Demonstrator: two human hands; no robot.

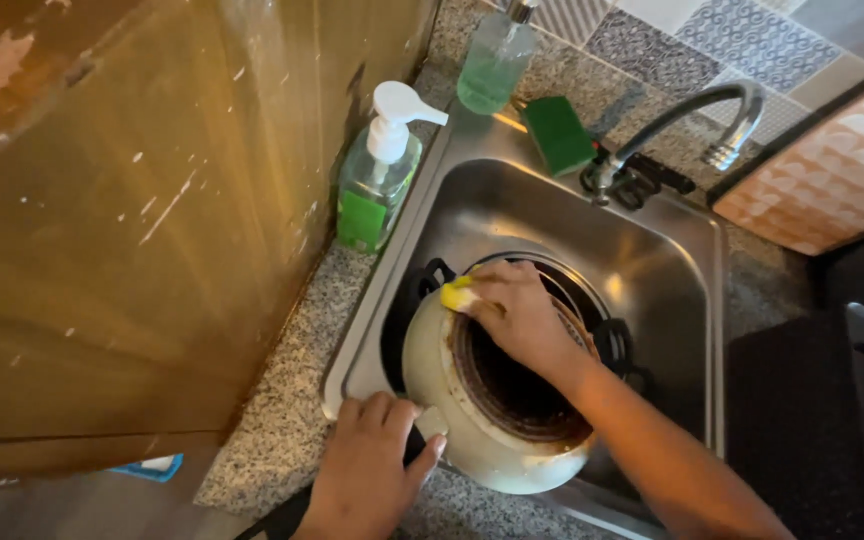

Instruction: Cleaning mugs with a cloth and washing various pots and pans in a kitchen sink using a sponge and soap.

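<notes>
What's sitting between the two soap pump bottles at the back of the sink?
Nothing. In the head view, only bare steel sink rim and speckled counter lie between the white-pump bottle and the green soap bottle.

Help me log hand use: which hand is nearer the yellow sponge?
Right. The right hand presses the yellow sponge against the pot rim. The left hand grips the pot's near side, well below the sponge.
</notes>
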